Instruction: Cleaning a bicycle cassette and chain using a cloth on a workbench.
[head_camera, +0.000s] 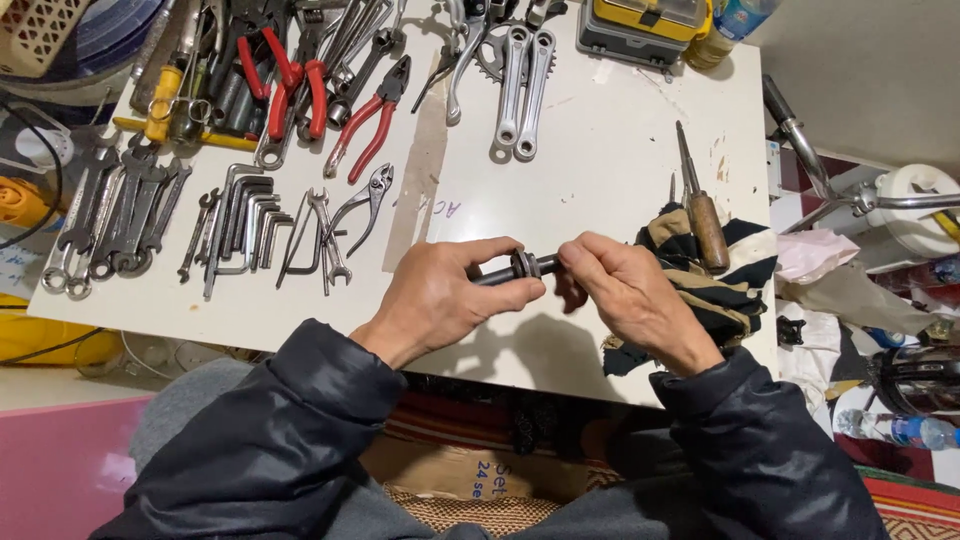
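Head view shows the left hand (440, 300) clenched around a dark axle (510, 268) held level above the tabletop (600, 160), while the right hand's (630, 295) fingers (585, 258) pinch its end beside a toothed ring (522, 264). Keeping the axle steady and turning only the right fingertips seems wise. A striped rag (715, 290) lies at three o'clock.

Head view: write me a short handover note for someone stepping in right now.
Left hand: gripping a dark metal axle above the white table.
Right hand: fingers on the axle's other end, beside a toothed ring sitting on it.
Nearby: striped rag and wooden-handled tool to the right; wrenches and red pliers lie untouched.
Whether the ring is going on or off is unclear.
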